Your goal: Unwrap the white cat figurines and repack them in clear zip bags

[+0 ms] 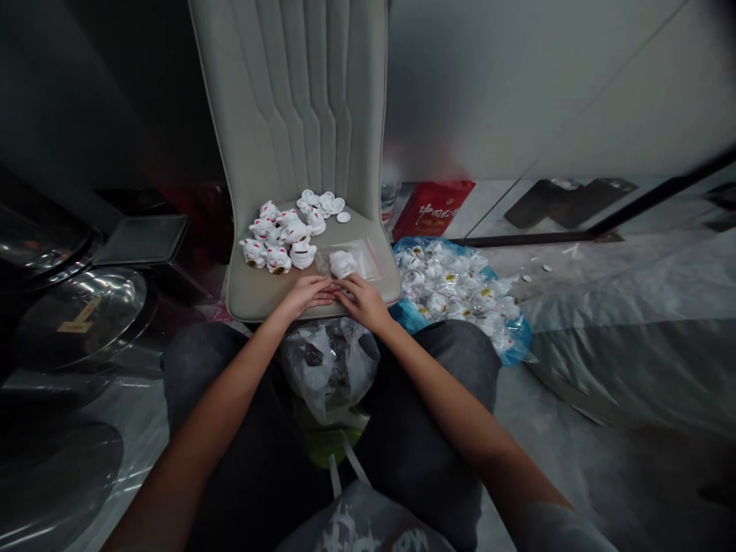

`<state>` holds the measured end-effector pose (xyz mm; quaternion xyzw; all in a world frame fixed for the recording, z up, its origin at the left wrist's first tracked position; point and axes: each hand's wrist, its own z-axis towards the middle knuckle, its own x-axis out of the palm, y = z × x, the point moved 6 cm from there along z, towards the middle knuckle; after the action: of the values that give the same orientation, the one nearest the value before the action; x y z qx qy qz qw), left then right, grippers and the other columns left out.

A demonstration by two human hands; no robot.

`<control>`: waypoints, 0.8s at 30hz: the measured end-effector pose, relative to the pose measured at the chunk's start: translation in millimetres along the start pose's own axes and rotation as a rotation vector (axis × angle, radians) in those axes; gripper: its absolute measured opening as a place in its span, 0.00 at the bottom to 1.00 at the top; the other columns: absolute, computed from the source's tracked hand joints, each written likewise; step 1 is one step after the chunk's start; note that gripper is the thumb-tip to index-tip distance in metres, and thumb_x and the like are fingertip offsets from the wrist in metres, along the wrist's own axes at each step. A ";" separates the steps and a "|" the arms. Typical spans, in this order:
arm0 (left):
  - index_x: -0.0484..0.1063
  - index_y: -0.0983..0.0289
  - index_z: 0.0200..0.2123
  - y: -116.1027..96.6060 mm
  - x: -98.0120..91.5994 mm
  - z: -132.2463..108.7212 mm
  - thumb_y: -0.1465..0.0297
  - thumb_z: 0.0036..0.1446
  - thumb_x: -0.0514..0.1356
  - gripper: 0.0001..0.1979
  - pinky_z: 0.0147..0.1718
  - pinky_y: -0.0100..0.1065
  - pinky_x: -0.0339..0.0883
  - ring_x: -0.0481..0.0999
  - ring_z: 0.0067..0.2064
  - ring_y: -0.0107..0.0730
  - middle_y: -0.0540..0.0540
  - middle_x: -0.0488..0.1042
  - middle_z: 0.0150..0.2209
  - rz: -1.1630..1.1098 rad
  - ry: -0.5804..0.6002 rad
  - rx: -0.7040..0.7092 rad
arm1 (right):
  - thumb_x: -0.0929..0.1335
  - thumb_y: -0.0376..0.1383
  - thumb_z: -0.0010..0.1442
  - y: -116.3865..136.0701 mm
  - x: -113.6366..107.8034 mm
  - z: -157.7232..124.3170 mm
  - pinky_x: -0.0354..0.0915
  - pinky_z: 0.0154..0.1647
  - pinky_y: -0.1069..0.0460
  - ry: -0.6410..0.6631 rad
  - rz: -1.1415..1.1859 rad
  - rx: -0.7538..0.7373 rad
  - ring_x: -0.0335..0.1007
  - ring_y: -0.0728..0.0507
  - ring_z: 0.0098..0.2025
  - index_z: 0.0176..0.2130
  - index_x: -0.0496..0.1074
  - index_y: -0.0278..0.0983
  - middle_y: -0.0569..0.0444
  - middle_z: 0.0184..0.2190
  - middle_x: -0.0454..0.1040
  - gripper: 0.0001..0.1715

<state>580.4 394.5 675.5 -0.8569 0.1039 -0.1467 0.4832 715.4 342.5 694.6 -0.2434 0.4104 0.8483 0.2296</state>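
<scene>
On the front of the chair seat, my left hand (307, 295) and my right hand (365, 301) meet at the fingertips. Their fingers are pressed together on something small that I cannot make out. Just beyond them is a white figurine (343, 264), its far side towards a flat clear plastic bag (368, 259) with a pink line along one edge. Whether it lies in the bag or on top cannot be told. To the left stands a cluster of white cat figurines (279, 236) with red and gold marks. Several round white discs (322, 203) are heaped behind.
A grey chair (247, 295) faces me. Right of it, a blue bag (520, 337) holds many wrapped cat figurines. A white plastic bag (330, 368) hangs between my knees. A red bag (434, 208) stands by the wall; metal containers (86, 314) are at left.
</scene>
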 end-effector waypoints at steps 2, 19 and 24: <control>0.73 0.67 0.35 0.2 -0.4 0.5 0.71 0.57 0.67 0.07 0.37 0.30 0.76 0.80 0.28 0.27 0.55 0.80 0.30 0.004 -0.007 0.002 | 0.64 0.36 0.69 -0.2 1.7 0.4 0.69 0.46 0.48 0.003 -0.006 -0.002 0.72 0.42 0.44 0.51 0.75 0.39 0.47 0.41 0.73 0.15; 0.72 0.67 0.35 -0.5 -0.6 0.4 0.69 0.57 0.67 0.08 0.38 0.32 0.76 0.81 0.30 0.28 0.56 0.80 0.31 0.012 -0.008 0.002 | 0.63 0.36 0.69 -2.1 -5.6 1.4 0.68 0.44 0.50 -0.035 0.003 0.018 0.72 0.43 0.42 0.44 0.76 0.39 0.48 0.39 0.75 0.12; 0.72 0.67 0.34 -0.5 0.1 -0.4 0.71 0.58 0.66 0.07 0.37 0.31 0.76 0.81 0.29 0.28 0.55 0.80 0.30 0.015 -0.021 -0.009 | 0.62 0.37 0.70 -0.3 -5.1 2.0 0.67 0.43 0.50 -0.020 0.039 0.030 0.71 0.43 0.41 0.44 0.75 0.38 0.48 0.39 0.73 0.13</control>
<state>580.4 394.4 676.1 -0.8598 0.1058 -0.1337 0.4813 719.1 343.3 698.6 -0.2235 0.4253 0.8489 0.2205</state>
